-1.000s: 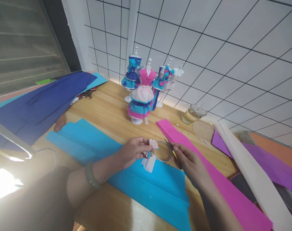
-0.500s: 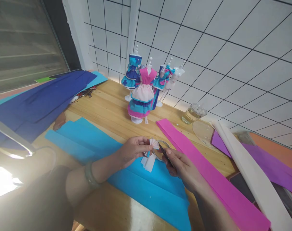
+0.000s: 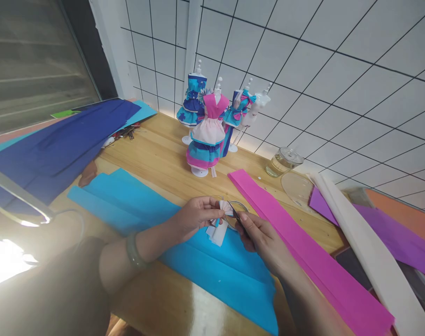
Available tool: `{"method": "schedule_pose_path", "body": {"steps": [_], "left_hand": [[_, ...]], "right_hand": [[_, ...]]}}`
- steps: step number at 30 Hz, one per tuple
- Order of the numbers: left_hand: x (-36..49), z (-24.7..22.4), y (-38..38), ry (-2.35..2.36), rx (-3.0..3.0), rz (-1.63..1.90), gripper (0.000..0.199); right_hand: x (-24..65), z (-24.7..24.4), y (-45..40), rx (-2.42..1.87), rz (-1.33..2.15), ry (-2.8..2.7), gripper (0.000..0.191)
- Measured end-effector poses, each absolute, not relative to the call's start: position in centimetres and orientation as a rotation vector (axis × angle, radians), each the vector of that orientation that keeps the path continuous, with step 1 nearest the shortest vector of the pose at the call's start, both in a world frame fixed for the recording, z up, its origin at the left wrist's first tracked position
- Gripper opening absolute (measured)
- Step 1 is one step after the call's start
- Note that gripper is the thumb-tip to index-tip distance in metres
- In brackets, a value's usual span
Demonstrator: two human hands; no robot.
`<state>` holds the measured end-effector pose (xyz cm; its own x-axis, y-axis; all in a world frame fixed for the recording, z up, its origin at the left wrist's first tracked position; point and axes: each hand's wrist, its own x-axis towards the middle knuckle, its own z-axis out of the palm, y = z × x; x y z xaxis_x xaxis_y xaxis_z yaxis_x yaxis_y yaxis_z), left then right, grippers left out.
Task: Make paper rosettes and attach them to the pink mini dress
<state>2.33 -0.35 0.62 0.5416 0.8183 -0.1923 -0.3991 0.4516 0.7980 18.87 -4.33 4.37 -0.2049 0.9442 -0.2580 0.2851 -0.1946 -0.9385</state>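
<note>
Between thumb and fingers, my left hand (image 3: 200, 216) pinches a small pleated white paper fan (image 3: 226, 208) with some blue at its lower side. A dark slender tool, perhaps scissors (image 3: 237, 217), is gripped in my right hand (image 3: 256, 233), its tip touching the fan's right edge. Beneath the hands, a folded white strip (image 3: 217, 234) lies on blue crepe paper (image 3: 212, 270). A round clear dish (image 3: 238, 205) sits just behind the fingers, partly hidden by them.
Miniature dress forms (image 3: 207, 135) stand at the back, near a glass of pale liquid (image 3: 284, 162). Pink paper (image 3: 303, 242), a white roll (image 3: 366, 247) and purple paper (image 3: 391, 238) lie right. Dark blue paper (image 3: 61, 149) is at left; a bright lamp glares lower left.
The dark tool's tip has shifted slightly down and right, with my right hand, and now meets the fan's edge. The whole view has moved slightly.
</note>
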Motion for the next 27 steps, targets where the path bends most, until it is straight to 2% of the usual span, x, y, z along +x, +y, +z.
{"method": "schedule_pose_path", "body": {"steps": [27], "left_hand": [[2.21, 0.35, -0.25, 0.602, 0.773, 0.806, 0.016]], "right_hand": [[19.28, 3.61, -4.11, -1.54, 1.244, -1.606, 0.04]]}}
